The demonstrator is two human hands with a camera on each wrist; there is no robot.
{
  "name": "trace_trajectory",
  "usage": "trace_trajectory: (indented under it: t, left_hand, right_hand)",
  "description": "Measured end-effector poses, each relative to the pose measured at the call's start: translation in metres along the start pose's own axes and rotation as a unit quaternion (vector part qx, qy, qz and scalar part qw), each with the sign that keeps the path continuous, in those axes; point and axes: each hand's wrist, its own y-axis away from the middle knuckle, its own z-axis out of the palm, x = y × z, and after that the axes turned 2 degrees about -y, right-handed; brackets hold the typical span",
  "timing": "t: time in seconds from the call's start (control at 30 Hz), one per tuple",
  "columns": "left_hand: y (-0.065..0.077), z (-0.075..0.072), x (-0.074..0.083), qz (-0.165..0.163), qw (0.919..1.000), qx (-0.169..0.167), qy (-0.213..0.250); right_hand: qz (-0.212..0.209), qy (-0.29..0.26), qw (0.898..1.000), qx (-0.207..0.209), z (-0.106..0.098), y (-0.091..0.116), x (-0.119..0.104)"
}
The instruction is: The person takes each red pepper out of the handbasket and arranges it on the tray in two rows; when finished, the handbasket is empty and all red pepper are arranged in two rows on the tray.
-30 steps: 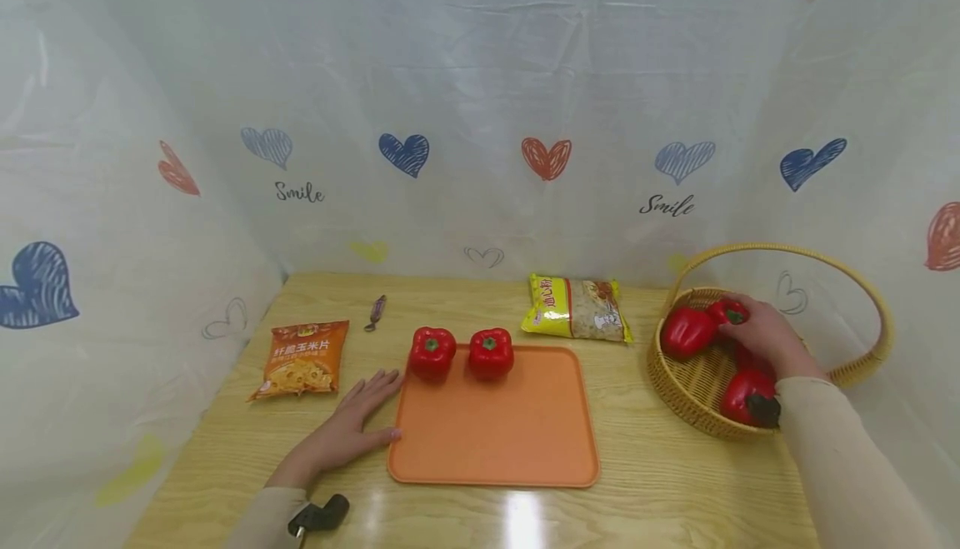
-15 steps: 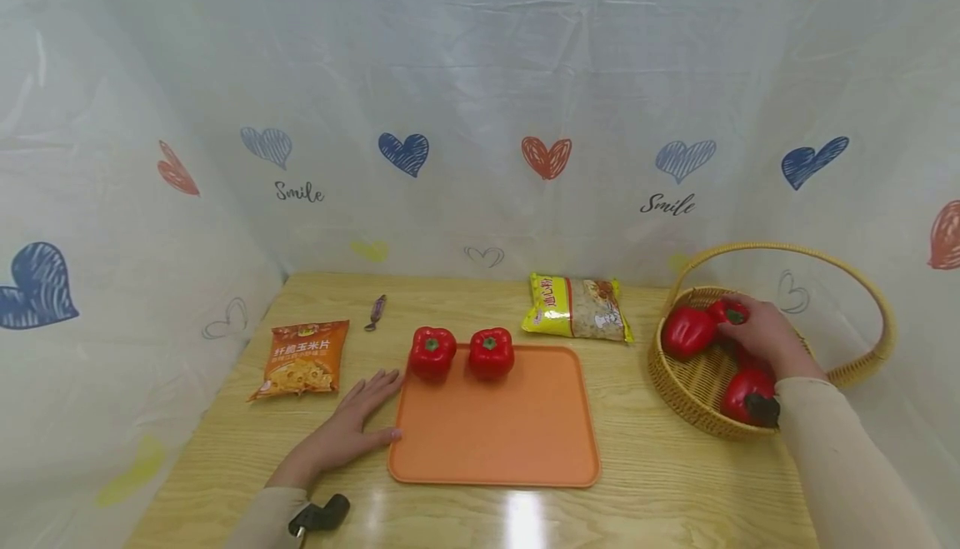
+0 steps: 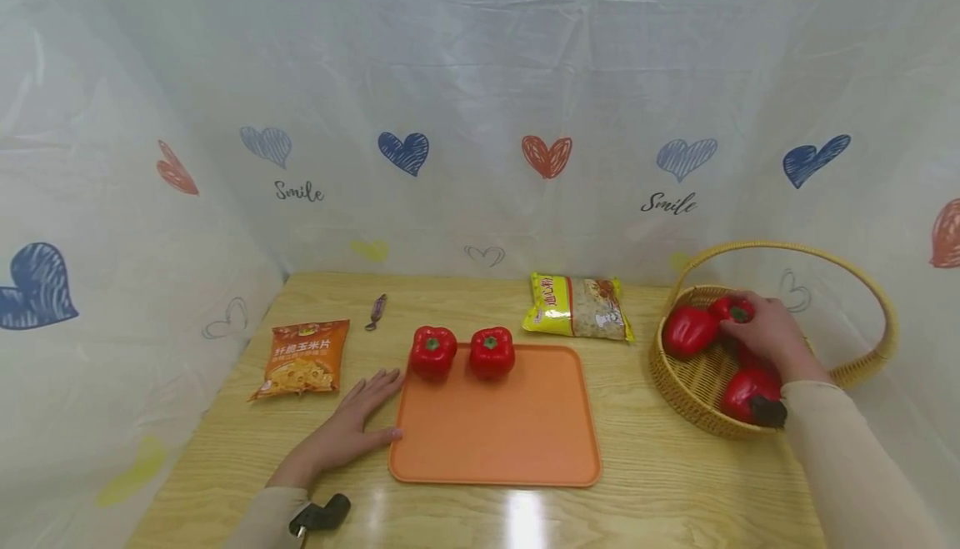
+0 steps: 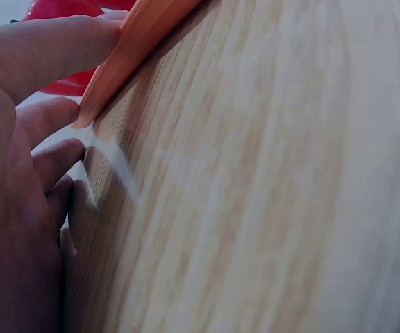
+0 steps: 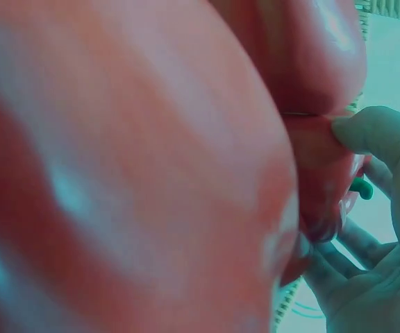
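My right hand [image 3: 772,334] reaches into the wicker basket [image 3: 686,395] at the right and grips a red bell pepper [image 3: 723,309] with a green stem. In the right wrist view, thumb and fingers curl round that bell pepper [image 5: 318,163], while another pepper [image 5: 151,173] fills much of the picture. More red peppers lie in the basket, one at its left [image 3: 688,332] and one near the front [image 3: 748,391]. My left hand [image 3: 341,432] lies with fingers spread at the left edge of the orange tray [image 3: 495,432], touching it. Two red bell peppers sit at the tray's far edge.
An orange snack bag [image 3: 302,359] lies left of my left hand. Behind it is a small wrapped candy [image 3: 377,312]. A yellow food packet [image 3: 577,307] lies at the back, between tray and basket. The basket's tall handle [image 3: 780,247] arches over my right hand.
My right hand shifts very slightly right inside the basket, with the bell pepper in its grip. The left hand and the tray stay where they were.
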Motion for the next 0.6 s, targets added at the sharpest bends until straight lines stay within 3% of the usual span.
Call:
trace_trajectory:
  t: [0.23,0.6]
  left_hand:
    - [0.0,0.0,0.0,-0.001,1.0,0.001,0.002]
    - [0.0,-0.001,0.002,-0.007,1.0,-0.003,0.001]
  right_hand:
    - [-0.012,0.005,1.0,0.025,-0.005,0.002,-0.002]
    - [-0.004,0.002,1.0,0.028,-0.014,0.014,-0.013]
